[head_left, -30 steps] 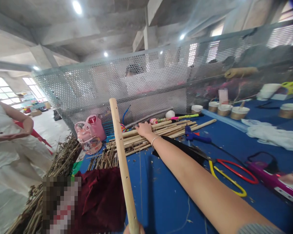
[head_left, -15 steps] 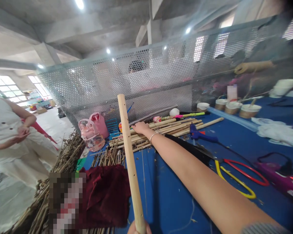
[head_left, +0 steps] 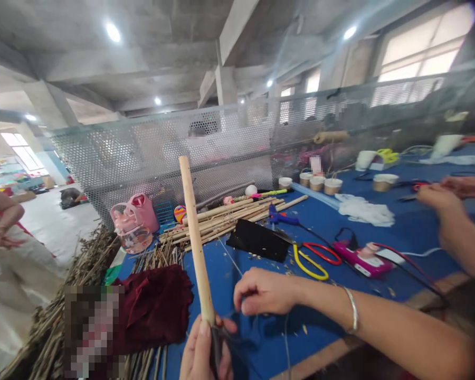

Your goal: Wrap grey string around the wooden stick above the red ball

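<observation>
My left hand [head_left: 198, 351] is closed around the lower end of a pale wooden stick [head_left: 193, 232], which stands nearly upright with small dark holes along it. A dark, narrow thing [head_left: 216, 351] lies against the same fingers; its kind is unclear. My right hand [head_left: 263, 293], with a silver bangle at the wrist, hovers low over the blue table [head_left: 269, 338], fingers curled together. A thin pale thread [head_left: 229, 255] runs up to its fingers; whether they pinch it is hidden. Left of the stick lies a dark red cloth [head_left: 154, 306].
Beyond lie peeled sticks [head_left: 217, 221], a black cloth [head_left: 259, 240], scissors [head_left: 311, 261], a blue glue gun [head_left: 281, 216] and a magenta power strip [head_left: 362, 258]. Bundled twigs [head_left: 51, 311] line the left edge. A co-worker's hands [head_left: 439, 198] work at the right; another person stands left.
My right hand has drawn back from the stick pile toward me, to beside the upright stick. My left hand still holds the stick and shows more. The view has turned right.
</observation>
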Tool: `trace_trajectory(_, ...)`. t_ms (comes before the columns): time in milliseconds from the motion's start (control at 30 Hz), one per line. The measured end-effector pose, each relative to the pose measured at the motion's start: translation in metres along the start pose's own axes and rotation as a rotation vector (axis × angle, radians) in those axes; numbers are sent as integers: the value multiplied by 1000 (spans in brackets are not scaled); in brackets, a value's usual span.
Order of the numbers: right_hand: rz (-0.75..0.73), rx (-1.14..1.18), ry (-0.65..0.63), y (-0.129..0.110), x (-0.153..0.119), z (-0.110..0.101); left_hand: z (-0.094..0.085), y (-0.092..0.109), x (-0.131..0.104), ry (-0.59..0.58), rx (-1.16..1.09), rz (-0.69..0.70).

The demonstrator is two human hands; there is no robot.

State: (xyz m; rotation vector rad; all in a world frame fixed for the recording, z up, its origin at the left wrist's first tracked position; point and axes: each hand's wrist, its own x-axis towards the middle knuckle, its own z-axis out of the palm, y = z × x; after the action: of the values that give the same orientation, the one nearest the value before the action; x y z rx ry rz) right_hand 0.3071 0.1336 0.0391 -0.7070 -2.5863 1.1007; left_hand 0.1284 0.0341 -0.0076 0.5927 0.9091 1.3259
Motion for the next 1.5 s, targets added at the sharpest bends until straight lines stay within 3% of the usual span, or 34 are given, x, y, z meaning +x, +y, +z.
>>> trace_trajectory(167,424,-505,551,32,-39,-21,3,3,-12,58,139,21)
trace_trajectory(267,421,-488,696,14,-48,-6,5,2,-18,48,150,72)
trace_trajectory(333,275,-223,668,-8,-44,17,9,1,-18,55,159,82)
trace_trajectory(433,110,374,584,-32,-26,53,15,-1,-14,55,201,88)
trace_trajectory(567,107,889,300,-30,-5,73,22,0,-5,41,302,94)
trace_trajectory(633,176,925,249,-25,-3,69,23,2,-1,54,341,105)
trace_trajectory(767,300,799,407,-23,-7,57,21,1,5,130,366,98)
trace_trajectory(1033,237,603,500,-10,1,48,24,0,12,47,144,51)
trace_trajectory(1133,223,580,466,1,6,41,26,3,13,-5,44,40)
trace_trajectory(1333,166,644,365,27,30,24,27,2,25,4,-2,55)
trace_trajectory(1500,33,795,175,37,42,25,18,1,33,5,-78,-61)
